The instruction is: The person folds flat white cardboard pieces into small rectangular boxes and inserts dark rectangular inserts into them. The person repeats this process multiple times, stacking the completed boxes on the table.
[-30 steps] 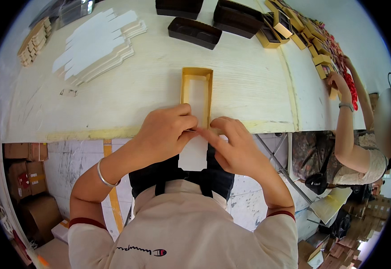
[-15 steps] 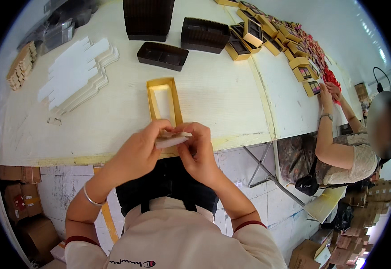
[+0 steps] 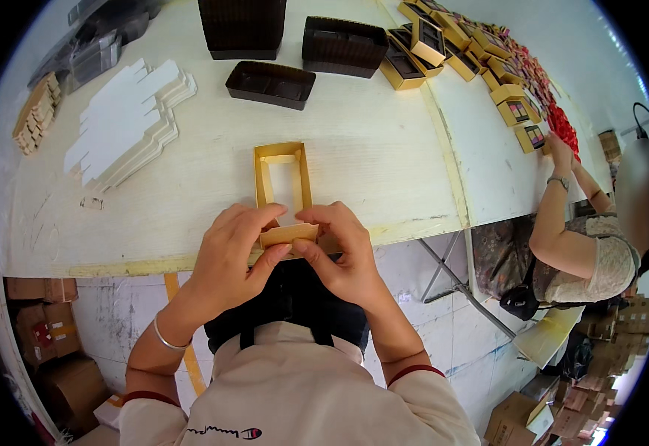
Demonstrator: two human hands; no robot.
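Gold card is being handled at the near end of a long, open box (image 3: 304,175), which is being supported at the near edge of the counter (image 3: 384,178), mostly ahead of the hands. Its end flap (image 3: 287,236) is being pinched between the left hand (image 3: 231,245) and the right hand (image 3: 348,249), both being held half closed, thumbs on the near face, fingers curled towards the inside. This end wall is apparently being folded; even, matched thumb pressure is probably being called for. Beyond the hands, a black tray (image 3: 270,85) is being seen.
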